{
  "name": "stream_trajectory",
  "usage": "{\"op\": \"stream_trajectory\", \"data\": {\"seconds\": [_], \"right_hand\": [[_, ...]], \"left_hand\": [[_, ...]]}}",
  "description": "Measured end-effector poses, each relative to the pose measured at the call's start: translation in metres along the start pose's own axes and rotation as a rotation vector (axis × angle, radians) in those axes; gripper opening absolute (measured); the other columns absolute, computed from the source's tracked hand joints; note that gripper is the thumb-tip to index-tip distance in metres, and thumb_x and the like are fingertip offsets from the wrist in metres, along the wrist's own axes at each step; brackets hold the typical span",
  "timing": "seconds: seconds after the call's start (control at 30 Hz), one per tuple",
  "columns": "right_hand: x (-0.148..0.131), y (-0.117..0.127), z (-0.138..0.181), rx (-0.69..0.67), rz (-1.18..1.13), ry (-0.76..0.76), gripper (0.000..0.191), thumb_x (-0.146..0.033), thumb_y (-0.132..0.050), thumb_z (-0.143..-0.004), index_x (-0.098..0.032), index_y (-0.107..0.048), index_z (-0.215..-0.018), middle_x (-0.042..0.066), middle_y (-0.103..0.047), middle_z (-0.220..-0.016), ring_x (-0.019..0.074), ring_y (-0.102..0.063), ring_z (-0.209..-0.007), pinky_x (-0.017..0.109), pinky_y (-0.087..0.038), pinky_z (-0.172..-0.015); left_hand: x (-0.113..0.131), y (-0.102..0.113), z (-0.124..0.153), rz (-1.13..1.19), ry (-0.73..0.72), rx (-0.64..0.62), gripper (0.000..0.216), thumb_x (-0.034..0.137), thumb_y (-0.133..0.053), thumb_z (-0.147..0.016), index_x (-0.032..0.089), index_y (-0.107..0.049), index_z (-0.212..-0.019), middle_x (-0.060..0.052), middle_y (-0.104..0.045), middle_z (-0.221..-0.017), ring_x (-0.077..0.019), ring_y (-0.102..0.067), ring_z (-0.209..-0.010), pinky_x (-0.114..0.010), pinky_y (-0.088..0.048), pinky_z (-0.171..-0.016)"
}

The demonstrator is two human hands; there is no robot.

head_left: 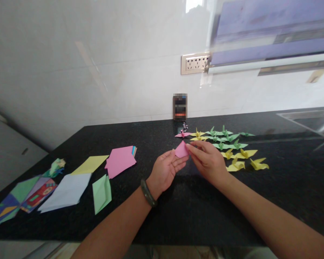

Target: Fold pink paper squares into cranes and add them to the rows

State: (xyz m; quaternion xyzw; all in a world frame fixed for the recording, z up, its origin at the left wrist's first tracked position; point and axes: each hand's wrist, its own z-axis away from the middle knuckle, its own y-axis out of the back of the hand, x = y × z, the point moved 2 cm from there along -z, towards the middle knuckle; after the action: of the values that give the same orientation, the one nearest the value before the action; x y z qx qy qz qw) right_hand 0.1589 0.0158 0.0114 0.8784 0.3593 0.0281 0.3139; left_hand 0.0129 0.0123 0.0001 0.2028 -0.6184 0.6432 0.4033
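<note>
From the head view, I had a small folded pink paper (181,149) held up just above the black counter (191,212), in front of the rows of finished cranes. My left hand (166,171) cradled it from below, with the thumb and curled fingers pressed against its lower edge. My right hand (207,160) pinched its right corner between thumb and forefinger.

By my reckoning the step in hand was a crease in a half-made fold. The next move would call for keeping the edges lined up and pressing firmly along the fold.

Green cranes (226,138) and yellow cranes (243,160) lay just right of my hands, with a pink crane (183,134) behind. A pink stack (120,161), a folded green sheet (102,192) and patterned sheets (29,196) lay to the left.

I could read no writing. The small upright thing at the wall (180,107) was blurred, and the patterned prints showed no legible letters.
</note>
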Motion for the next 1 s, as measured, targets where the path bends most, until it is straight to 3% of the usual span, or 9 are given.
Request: {"op": "stream_trajectory", "data": {"seconds": [0.43,0.63,0.77,1.0], "right_hand": [[0.001,-0.0019,0.0015,-0.001,-0.062,0.006,0.02,-0.016,-0.05,-0.082,-0.02,-0.066,-0.093,0.01,-0.062,-0.094,0.0186,-0.057,-0.084,0.032,-0.049,-0.07],[0.0022,-0.0032,0.0014,-0.027,-0.241,-0.316,0.016,-0.025,-0.049,-0.083,-0.016,-0.062,-0.086,0.007,-0.062,-0.08,0.0161,-0.057,-0.07,0.028,-0.047,-0.061],[0.0041,-0.0066,0.0011,-0.145,-0.418,-0.535,0.023,-0.033,-0.047,-0.084,-0.017,-0.061,-0.077,0.002,-0.06,-0.064,0.0138,-0.054,-0.059,0.025,-0.042,-0.054],[0.002,-0.0081,-0.0004,-0.207,-0.651,-0.613,0.029,-0.041,-0.051,-0.079,-0.016,-0.059,-0.07,0.0,-0.053,-0.057,0.0109,-0.047,-0.051,0.023,-0.038,-0.049]], "left_hand": [[-0.0004,0.0021,-0.0026,0.005,-0.015,0.02,0.012,0.019,-0.05,-0.083,0.011,-0.058,-0.087,-0.011,-0.069,-0.088,-0.0186,-0.066,-0.082,-0.028,-0.049,-0.072],[-0.0005,0.0034,-0.003,-0.024,-0.02,0.047,0.012,0.02,-0.05,-0.082,0.012,-0.057,-0.088,-0.011,-0.068,-0.089,-0.0194,-0.066,-0.082,-0.028,-0.049,-0.07],[0.0005,0.0043,-0.003,-0.208,-0.061,0.091,0.017,0.028,-0.051,-0.082,0.012,-0.058,-0.083,-0.009,-0.069,-0.079,-0.0163,-0.066,-0.07,-0.023,-0.047,-0.06],[0.0017,0.0044,-0.0023,-0.435,-0.157,0.095,0.03,0.04,-0.054,-0.079,0.011,-0.061,-0.084,-0.007,-0.068,-0.072,-0.0142,-0.064,-0.065,-0.022,-0.046,-0.058]]}}
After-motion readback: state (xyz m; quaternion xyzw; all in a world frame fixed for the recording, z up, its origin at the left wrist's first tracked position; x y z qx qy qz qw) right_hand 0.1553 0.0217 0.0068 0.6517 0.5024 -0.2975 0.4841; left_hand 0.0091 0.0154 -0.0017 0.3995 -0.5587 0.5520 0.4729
